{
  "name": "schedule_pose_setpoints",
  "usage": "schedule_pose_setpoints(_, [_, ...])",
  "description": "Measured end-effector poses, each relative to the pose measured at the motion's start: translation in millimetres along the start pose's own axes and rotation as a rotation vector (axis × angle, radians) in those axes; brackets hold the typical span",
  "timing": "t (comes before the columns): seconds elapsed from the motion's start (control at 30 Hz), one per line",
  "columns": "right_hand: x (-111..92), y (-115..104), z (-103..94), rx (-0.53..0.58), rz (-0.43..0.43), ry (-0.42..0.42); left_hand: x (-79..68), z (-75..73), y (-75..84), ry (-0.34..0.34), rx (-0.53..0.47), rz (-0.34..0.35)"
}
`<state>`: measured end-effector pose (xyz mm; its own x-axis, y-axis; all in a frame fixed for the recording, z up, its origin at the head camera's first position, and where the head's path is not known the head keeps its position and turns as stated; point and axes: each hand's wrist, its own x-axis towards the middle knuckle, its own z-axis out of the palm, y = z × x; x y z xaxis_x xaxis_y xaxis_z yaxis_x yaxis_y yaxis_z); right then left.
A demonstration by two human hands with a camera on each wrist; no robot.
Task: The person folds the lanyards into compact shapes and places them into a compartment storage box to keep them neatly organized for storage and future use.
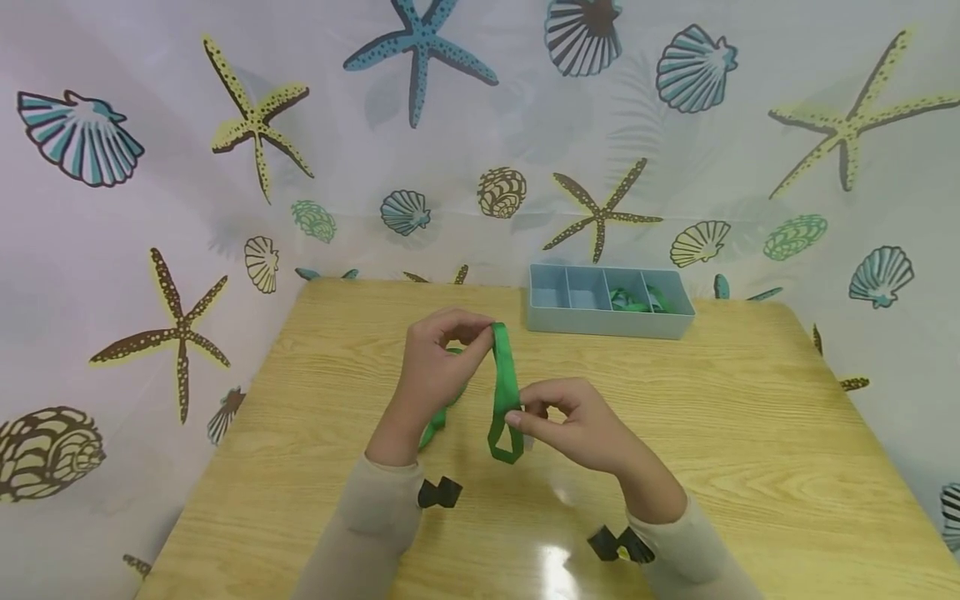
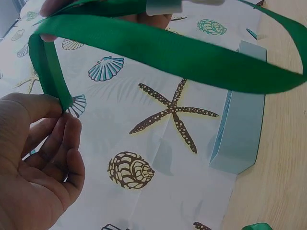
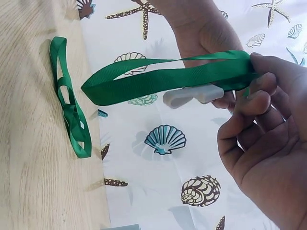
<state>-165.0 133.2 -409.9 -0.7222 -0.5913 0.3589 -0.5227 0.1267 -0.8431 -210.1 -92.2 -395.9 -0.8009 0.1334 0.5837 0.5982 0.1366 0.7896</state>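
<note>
A green ribbon lanyard (image 1: 506, 375) with a white plastic clip (image 3: 192, 96) is held up over the table, folded into a hanging loop. My left hand (image 1: 446, 354) pinches its upper end between thumb and fingers. Lower down, near the clip, my right hand (image 1: 573, 421) pinches the ribbon. In the left wrist view the lanyard (image 2: 158, 52) spreads in a wide band across the top. A second green lanyard (image 3: 72, 115) lies on the table, partly hidden behind my left hand in the head view.
At the back of the wooden table (image 1: 750, 417) stands a blue-grey divided box (image 1: 611, 322), with green ribbons (image 1: 628, 302) in its two right compartments. A white cloth (image 1: 465, 150) printed with shells and starfish hangs behind the table and at its sides.
</note>
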Motion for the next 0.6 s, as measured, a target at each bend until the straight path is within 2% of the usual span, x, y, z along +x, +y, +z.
schedule_pose_setpoints(0.23, [-1.8, -2.0, -0.5, 0.015, -0.072, 0.028, -1.5, 2.8, -8.0, 0.018, 0.016, -0.027])
schedule_pose_setpoints(0.43, [-3.2, -4.3, 0.3, 0.050, -0.085, 0.055, -3.3, 5.8, -11.9, 0.020, 0.046, -0.049])
schedule_pose_setpoints(0.6, [-2.7, -5.7, 0.8, 0.078, -0.078, 0.056, -3.4, 7.5, -7.4, 0.016, 0.035, -0.030])
